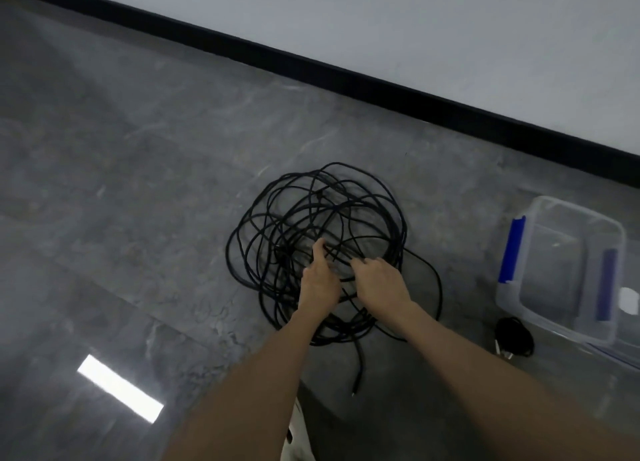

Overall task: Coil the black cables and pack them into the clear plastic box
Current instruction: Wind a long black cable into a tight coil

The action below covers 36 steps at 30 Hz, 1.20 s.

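Note:
A loose tangle of black cables (298, 214) lies on the grey floor, one free end trailing toward me with its plug (356, 388). Both my hands reach into the near part of the pile. My left hand (318, 280) has its fingers down among the strands; whether it grips one is hidden. My right hand (377, 280) curls its fingers over several strands at the pile's right side. The clear plastic box (519, 287) with blue latches stands open on the floor to the right, with nothing in it. A small coiled black cable (514, 336) lies just in front of the box.
A white wall with a black skirting board (311, 62) runs diagonally behind the pile. A bright reflection of a ceiling light (119, 388) shows on the glossy floor at the lower left. A white round object (628, 299) sits beyond the box's right side.

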Each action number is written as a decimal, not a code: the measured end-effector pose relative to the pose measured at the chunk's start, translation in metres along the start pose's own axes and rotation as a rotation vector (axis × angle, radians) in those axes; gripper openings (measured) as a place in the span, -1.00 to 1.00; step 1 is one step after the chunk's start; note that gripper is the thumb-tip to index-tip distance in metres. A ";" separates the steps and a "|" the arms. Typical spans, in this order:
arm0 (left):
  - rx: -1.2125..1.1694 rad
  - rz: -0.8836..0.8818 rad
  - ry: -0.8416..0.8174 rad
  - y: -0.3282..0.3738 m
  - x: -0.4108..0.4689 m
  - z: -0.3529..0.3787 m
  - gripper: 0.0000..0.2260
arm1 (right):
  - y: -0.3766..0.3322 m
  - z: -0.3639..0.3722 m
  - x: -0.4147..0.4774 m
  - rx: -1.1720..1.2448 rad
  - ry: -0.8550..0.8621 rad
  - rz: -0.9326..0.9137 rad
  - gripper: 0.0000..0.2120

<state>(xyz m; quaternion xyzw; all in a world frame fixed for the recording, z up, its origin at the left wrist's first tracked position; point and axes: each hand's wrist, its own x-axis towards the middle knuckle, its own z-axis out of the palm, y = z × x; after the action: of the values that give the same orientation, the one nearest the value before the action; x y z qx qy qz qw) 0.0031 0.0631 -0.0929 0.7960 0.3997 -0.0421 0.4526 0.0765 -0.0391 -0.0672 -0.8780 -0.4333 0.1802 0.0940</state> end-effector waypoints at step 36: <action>-0.585 -0.086 -0.226 0.175 -0.022 -0.121 -0.73 | 0.022 -0.157 -0.044 0.714 -0.132 0.124 -0.41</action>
<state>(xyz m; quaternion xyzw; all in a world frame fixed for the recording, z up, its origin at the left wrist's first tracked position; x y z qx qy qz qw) 0.0706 0.0942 0.1073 0.6048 0.3752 -0.0327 0.7017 0.1302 -0.0887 0.0805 -0.8010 -0.2941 0.3818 0.3551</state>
